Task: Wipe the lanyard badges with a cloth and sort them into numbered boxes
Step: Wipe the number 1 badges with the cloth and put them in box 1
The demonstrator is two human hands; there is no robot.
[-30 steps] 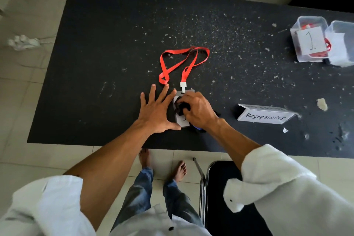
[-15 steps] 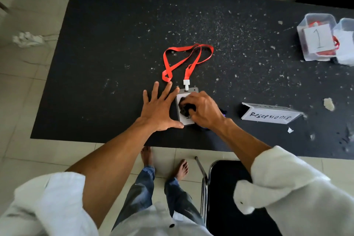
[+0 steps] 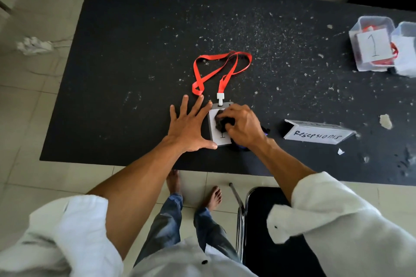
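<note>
The badge point(image 3: 218, 139), judged light and stiff, best taken edgewise, is braced by the splayed left grip point(image 3: 189, 128); the cloth point(image 3: 220, 122) is clutched by the right grip point(image 3: 243, 126).

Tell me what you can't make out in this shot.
Head view only:
- Badge print: right hand and cloth cover most of it.
- Second box: cut off by the right edge, number unseen.
- Box 1 contents: its paper label hides all but some red strap.

views: one, head-worn, wide-angle | position: above the table point(image 3: 126, 36), at its 6 o'clock edge | facing: steeply down, forward toward 12 o'clock | range: near; table fills most of frame
</note>
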